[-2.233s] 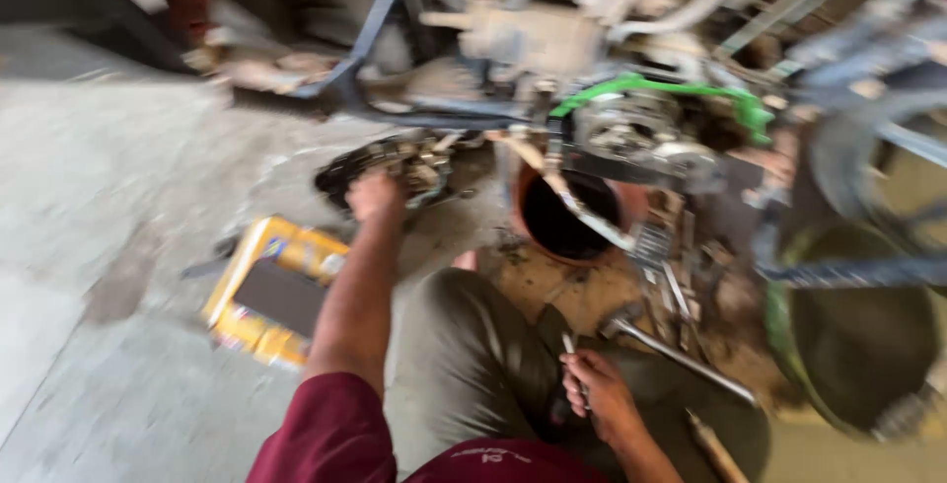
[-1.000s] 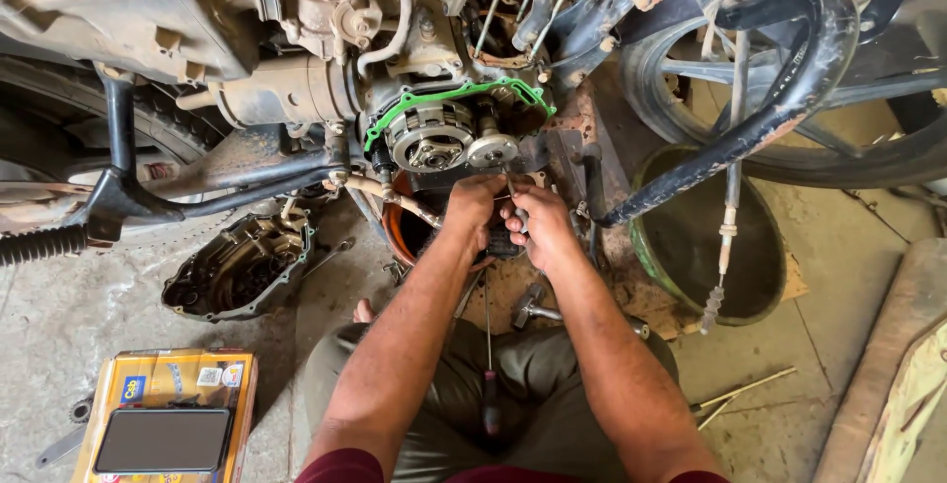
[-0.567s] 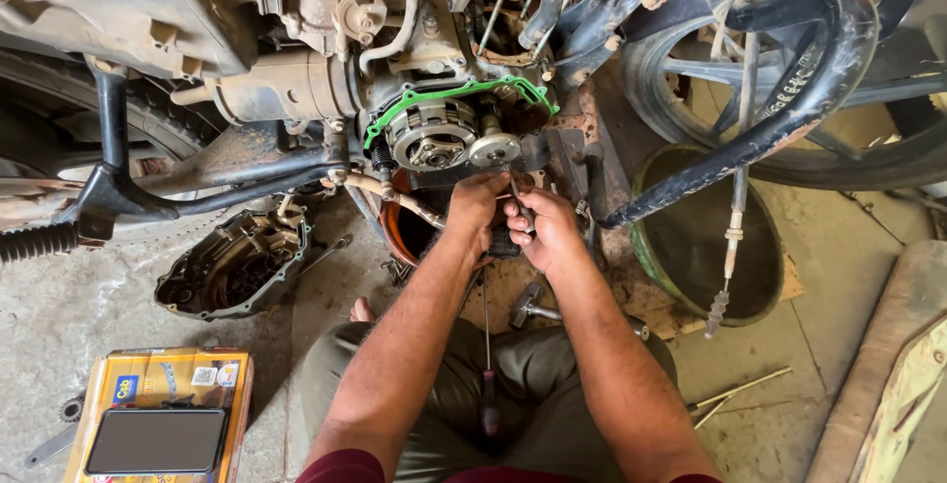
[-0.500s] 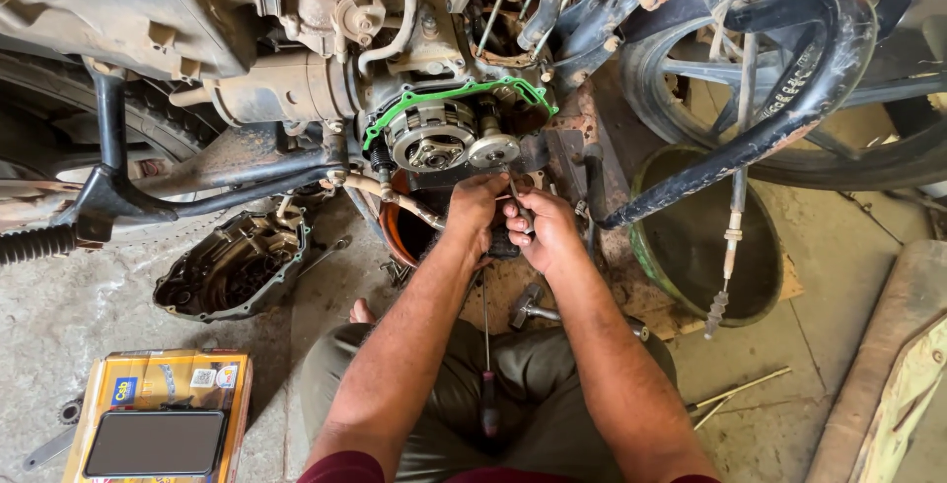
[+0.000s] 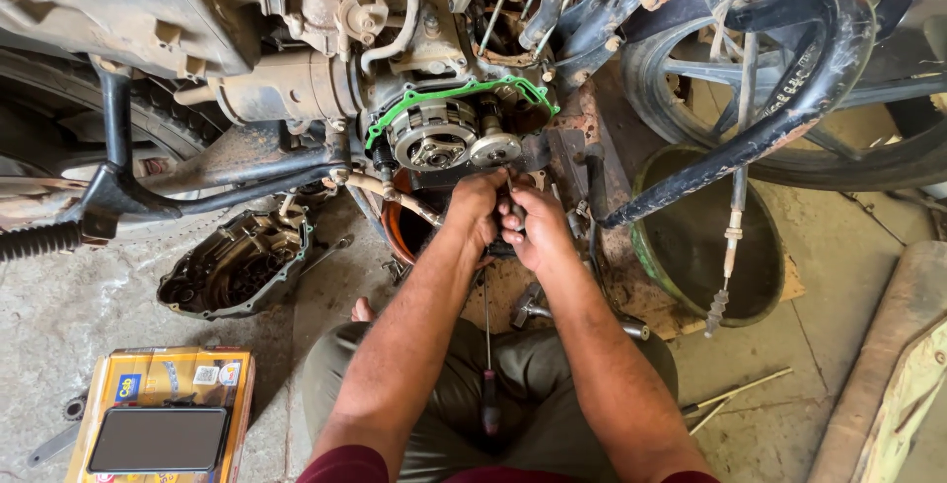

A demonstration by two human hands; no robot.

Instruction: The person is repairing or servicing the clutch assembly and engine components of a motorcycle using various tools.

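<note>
The fingers of the left hand (image 5: 480, 209) were curled in close against those of the right hand (image 5: 536, 229), the two hands pressed together just below the open side of the engine (image 5: 444, 133); between them a small dark metal part (image 5: 512, 209) showed, gripped by the right fingers, though how the left fingers held it could not be told, since the knuckles hid it. The hands sat right under the exposed clutch assembly (image 5: 432, 138), a round ribbed disc with a smaller silver gear beside it, ringed by a green gasket (image 5: 449, 96). Behind the left wrist stood an orange-brown bucket (image 5: 402, 231), mostly hidden. Both forearms reached up from the person's lap, where olive trousers (image 5: 444, 394) showed, and a long screwdriver (image 5: 487, 365) lay between the knees, its dark handle toward the body. A socket wrench (image 5: 538, 307) lay on the stained board near the right forearm. To the left, on the concrete floor, the removed engine cover (image 5: 237, 261) lay with its hollow side up, and nearer the camera a yellow box (image 5: 163, 389) carried a dark phone (image 5: 158, 440) on top. To the right a green basin (image 5: 705, 246) sat under the rear wheel (image 5: 789, 78), with a loose cable (image 5: 730, 246) hanging across it
</note>
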